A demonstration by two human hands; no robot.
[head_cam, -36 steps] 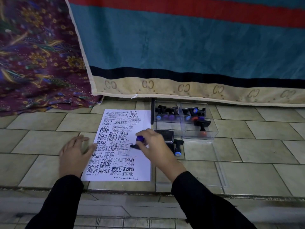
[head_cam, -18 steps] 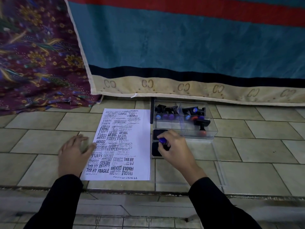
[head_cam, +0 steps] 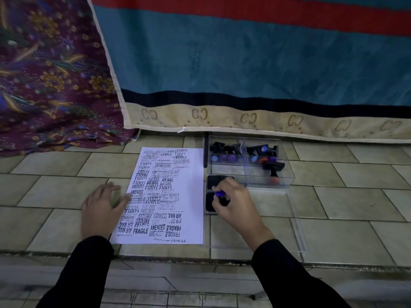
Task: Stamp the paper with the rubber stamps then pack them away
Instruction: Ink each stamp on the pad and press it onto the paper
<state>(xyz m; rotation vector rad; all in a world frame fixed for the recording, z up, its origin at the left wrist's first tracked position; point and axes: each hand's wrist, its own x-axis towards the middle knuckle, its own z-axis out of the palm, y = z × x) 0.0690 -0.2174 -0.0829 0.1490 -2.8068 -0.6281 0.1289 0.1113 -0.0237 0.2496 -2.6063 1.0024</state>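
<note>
We are gripping a blue-handled stamp [head_cam: 219, 194] in our right hand [head_cam: 236, 204], which is hiding the stamp's base and most of the open ink pad [head_cam: 212, 194] beneath it. Our left hand [head_cam: 101, 208] is lying flat and released, fingertips resting on the paper [head_cam: 169, 196]'s left edge. Behind the pad, the clear box [head_cam: 249, 162] is holding the other stamps [head_cam: 233, 152], too jumbled to count. Its clear lid [head_cam: 295, 225] is lying barely visible on the tiles.
</note>
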